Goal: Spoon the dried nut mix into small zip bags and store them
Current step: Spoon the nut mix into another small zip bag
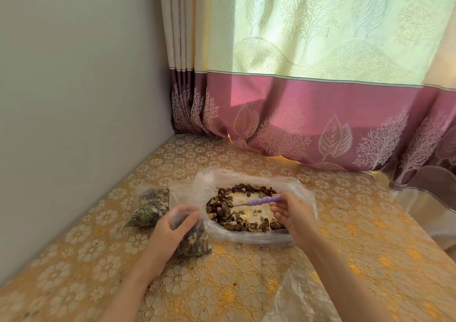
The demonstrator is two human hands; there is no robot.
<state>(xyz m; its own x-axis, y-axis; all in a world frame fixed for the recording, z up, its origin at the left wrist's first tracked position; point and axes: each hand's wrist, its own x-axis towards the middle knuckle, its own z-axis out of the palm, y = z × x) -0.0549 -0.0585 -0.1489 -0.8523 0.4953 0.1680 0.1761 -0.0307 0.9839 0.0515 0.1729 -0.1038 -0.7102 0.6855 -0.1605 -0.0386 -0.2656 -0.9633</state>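
A dried nut mix [229,205] lies in a ring inside a large open clear plastic bag [251,178] on the table. My right hand [293,213] pinches the purple handle of a spoon [265,201], whose metal end points left into the mix. My left hand [172,230] grips a small zip bag [195,241] partly filled with mix, standing just left of the big bag. A second filled small bag [150,207] lies further left on the table.
The table [345,235] wears a gold floral cloth. A grey wall [74,99] borders it on the left. A cream and purple curtain [320,111] hangs along the back edge. More clear plastic [303,299] lies at the near right.
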